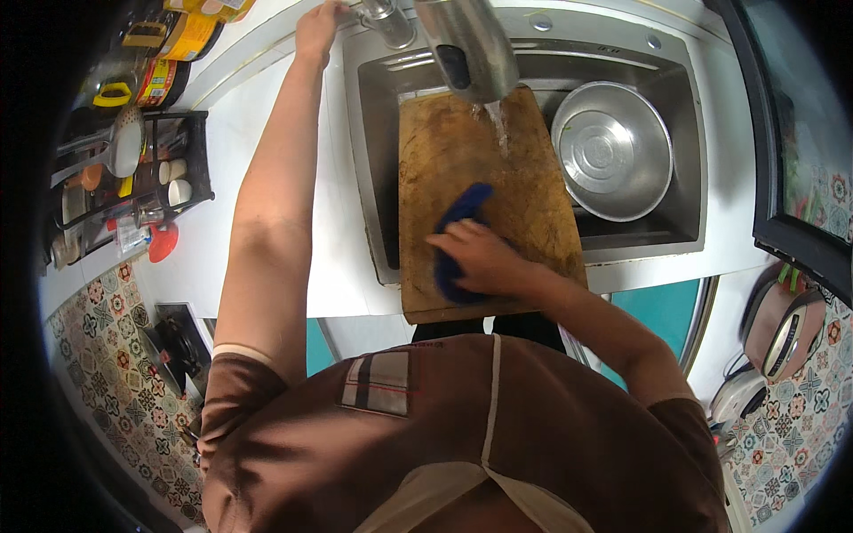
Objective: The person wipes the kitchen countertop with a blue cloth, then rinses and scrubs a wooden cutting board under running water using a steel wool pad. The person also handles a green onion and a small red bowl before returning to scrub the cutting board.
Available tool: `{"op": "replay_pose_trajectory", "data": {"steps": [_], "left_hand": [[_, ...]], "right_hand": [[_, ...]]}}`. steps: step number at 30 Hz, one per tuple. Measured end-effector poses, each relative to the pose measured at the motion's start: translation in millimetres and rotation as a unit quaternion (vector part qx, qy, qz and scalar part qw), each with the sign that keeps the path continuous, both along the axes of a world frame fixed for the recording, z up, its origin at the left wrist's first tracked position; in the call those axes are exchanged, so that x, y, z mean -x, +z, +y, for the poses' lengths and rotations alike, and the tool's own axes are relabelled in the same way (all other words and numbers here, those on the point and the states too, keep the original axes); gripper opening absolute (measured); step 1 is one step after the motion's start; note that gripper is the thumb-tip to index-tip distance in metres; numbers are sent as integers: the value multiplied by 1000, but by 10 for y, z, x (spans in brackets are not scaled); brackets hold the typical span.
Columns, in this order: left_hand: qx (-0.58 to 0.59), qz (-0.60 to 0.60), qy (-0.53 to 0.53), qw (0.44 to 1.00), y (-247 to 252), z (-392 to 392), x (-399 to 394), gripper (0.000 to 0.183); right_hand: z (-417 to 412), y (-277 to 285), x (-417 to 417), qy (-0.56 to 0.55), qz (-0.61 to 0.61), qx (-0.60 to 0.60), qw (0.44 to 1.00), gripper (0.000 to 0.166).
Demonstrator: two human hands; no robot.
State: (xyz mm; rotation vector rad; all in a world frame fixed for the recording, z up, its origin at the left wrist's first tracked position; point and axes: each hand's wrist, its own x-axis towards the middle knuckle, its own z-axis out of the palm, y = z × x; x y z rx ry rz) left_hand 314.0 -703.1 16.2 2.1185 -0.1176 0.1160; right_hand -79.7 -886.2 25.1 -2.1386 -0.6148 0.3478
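My right hand (pixel 483 256) presses a bunched dark blue cloth (pixel 453 276), slightly blurred, onto a worn wooden cutting board (pixel 526 206). The board lies over the left part of a stainless steel sink (pixel 363 166), its near end resting past the sink's front rim. Water (pixel 495 123) runs from the metal faucet head (pixel 470 50) onto the board's far end. At the top edge of the view, my left hand (pixel 316 32) reaches to the faucet's lever (pixel 351 14), fingers at its end; part of that grip is cut off.
A metal basin (pixel 603 150) sits in the sink, right of the board. On the left stand bottles (pixel 190 36) and a black rack (pixel 203 156) with utensils. A dark-framed window (pixel 766 226) juts in at the right, above a pinkish appliance (pixel 776 326).
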Motion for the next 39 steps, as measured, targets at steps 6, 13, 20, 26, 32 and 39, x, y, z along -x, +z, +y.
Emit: {"op": "replay_pose_trajectory", "data": {"steps": [6, 13, 20, 26, 32, 39], "left_hand": [[-247, -28, 31, 968, 32, -28, 286, 52], [-81, -19, 28, 996, 64, -181, 1145, 60], [190, 319, -25, 928, -142, -661, 2921, 27], [391, 480, 30, 785, 180, -926, 3156, 54], [52, -63, -198, 977, 323, -1283, 3029, 73], [576, 321, -199, 725, 451, -1221, 2868, 33]], "right_hand": [[-309, -6, -48, 81, 4, -2, 997, 44], [-1505, 128, 69, -31, 33, 148, 988, 33], [-1228, -541, -945, -192, 16, 381, 904, 32], [-1167, 357, -1055, -320, -60, 216, 920, 24], [-893, 1227, -859, -286, -100, 31, 952, 19], [-1047, 827, -506, -483, 175, -436, 739, 21]]}}
